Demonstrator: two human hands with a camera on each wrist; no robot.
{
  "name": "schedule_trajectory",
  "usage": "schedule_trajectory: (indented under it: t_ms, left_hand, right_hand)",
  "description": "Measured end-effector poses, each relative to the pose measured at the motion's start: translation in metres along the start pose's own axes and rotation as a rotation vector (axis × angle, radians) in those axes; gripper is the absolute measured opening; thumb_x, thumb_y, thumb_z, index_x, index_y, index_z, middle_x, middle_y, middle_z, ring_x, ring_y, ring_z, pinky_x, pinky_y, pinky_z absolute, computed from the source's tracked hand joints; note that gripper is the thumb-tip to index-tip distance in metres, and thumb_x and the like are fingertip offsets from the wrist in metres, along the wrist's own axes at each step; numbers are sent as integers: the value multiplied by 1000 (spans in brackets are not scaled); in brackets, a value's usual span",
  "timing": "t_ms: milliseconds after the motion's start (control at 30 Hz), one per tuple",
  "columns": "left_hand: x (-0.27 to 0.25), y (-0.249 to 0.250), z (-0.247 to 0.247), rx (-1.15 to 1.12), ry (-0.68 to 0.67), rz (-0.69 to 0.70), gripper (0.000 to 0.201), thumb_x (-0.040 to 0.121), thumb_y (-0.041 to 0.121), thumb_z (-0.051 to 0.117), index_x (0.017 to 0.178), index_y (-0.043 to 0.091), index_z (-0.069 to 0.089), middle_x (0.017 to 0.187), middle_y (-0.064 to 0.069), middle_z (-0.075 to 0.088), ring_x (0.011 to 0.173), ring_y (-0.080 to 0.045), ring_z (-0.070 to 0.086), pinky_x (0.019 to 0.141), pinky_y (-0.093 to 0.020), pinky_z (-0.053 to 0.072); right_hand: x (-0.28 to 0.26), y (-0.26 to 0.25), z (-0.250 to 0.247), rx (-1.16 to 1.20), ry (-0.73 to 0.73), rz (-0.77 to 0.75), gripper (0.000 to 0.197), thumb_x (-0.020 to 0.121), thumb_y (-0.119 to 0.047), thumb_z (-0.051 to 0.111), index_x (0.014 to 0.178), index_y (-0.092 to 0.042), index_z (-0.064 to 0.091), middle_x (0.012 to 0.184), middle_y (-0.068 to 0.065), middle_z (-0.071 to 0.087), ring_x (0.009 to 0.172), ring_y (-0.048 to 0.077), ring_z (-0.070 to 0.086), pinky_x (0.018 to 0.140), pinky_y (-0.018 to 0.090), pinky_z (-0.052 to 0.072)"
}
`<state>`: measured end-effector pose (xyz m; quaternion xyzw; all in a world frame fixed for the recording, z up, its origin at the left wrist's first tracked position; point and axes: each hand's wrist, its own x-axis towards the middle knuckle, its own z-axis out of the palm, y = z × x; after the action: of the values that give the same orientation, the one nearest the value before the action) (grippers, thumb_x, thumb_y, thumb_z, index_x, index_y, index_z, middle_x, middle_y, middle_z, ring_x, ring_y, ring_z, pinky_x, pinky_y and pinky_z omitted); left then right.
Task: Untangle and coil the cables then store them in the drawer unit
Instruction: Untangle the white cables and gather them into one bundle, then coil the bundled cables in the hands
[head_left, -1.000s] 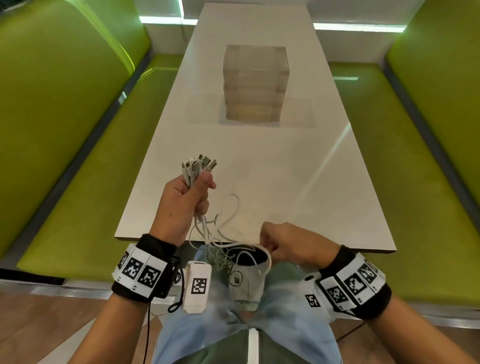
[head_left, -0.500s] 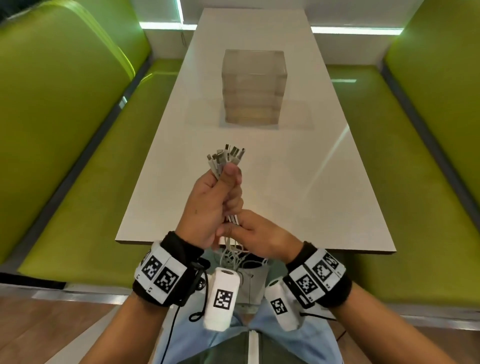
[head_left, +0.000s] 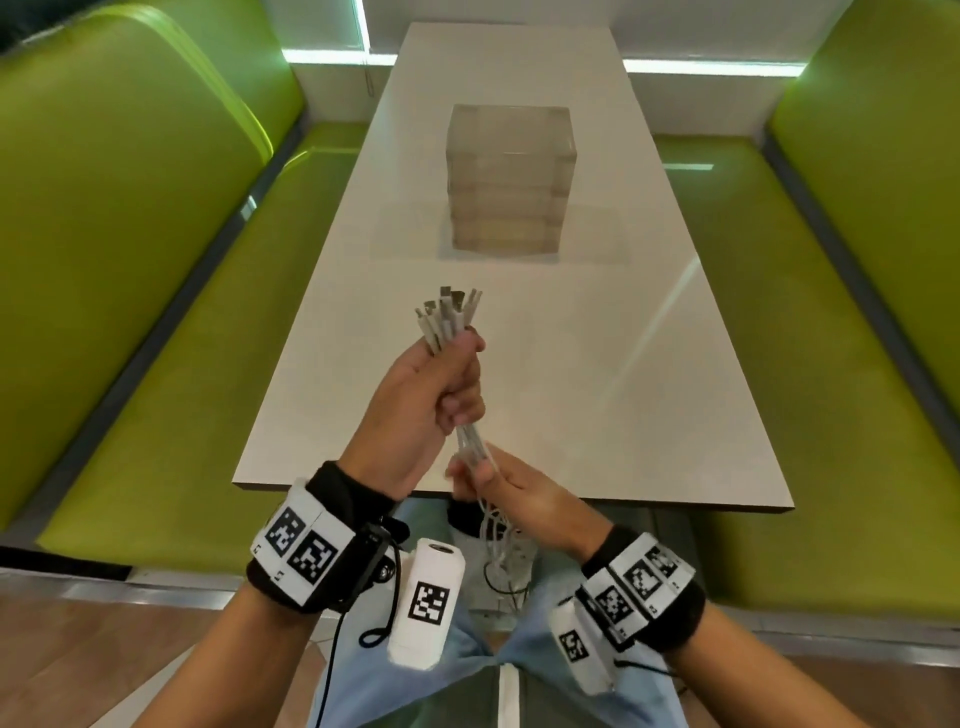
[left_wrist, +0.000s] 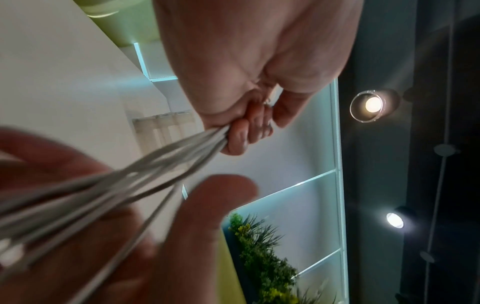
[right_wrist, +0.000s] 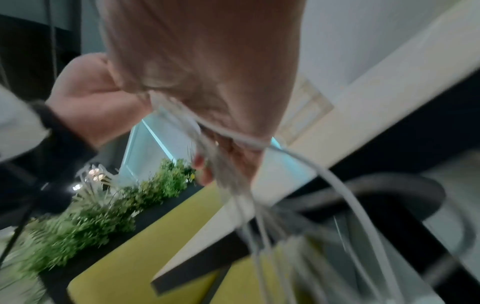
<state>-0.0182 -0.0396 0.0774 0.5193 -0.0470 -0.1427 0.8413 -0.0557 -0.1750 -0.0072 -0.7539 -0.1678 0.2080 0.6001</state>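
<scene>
Cables (head_left: 449, 325) are standing up in a bundle from the left hand (head_left: 423, 402), above the near end of the worktop (head_left: 649, 364). The left hand is making a closed fist around the bundle, with the thumb lying along it, and the plug ends are fanning out above the fist. Below the fist the white cables are running down to the right hand (head_left: 511, 491), which is sitting just under the left hand, at the near edge of the worktop. The right hand is gripping the same cables, with its fingers and thumb curled round them. Under the right hand the cables are hanging loose and tangled in front of the person's lap. In the right wrist view one cable is also lying across the back of the fingers, but this picture is blurred.

Drawer unit (head_left: 511, 179), a clear block with several drawers, is standing farther away on the worktop, well apart from both hands. All its drawers are looking closed. Green benches (head_left: 171, 395) are running along both sides of the worktop.
</scene>
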Motion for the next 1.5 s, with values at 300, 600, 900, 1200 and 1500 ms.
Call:
schedule_trajectory:
  t_ms: [300,600,900,1200,1500]
  left_hand:
    - [-5,-27,11,398,-105,-115,20,91,23,44,77,13,55,60,10,46,60,-10,39,59,-24,36]
    - [-7,-44,10,114,-132,-121,20,85,13,47,77,12,64,66,1,57,61,-9,51,61,-22,44]
    - [-10,-45,-1,450,-192,-88,31,101,28,39,81,10,53,55,11,39,53,-9,42,57,-21,37]
    - [-1,-32,-10,992,-347,-135,33,100,32,43,71,23,54,56,12,44,49,0,39,53,-19,31]
    - [-7,-34,-18,740,-385,-33,42,92,51,50,89,10,61,61,-9,58,58,-10,57,62,-19,43]
  right_hand:
    - [13,-76,-54,159,183,-50,56,78,-46,69,116,-5,60,95,21,66,78,29,64,69,34,54]
    - [11,-74,-40,142,289,-93,28,93,-35,52,93,-10,64,104,11,71,70,32,67,50,35,54]
    - [9,-67,-56,342,331,-92,39,83,-45,51,95,-9,53,82,1,66,91,38,66,74,44,53]
    - [-20,-71,-83,-1102,120,-60,94,69,-63,59,146,-18,29,159,5,13,146,28,-7,115,57,-3]
    - [-28,-82,-82,-623,-74,-23,20,97,-20,47,79,-14,53,60,2,59,53,17,53,56,29,43]
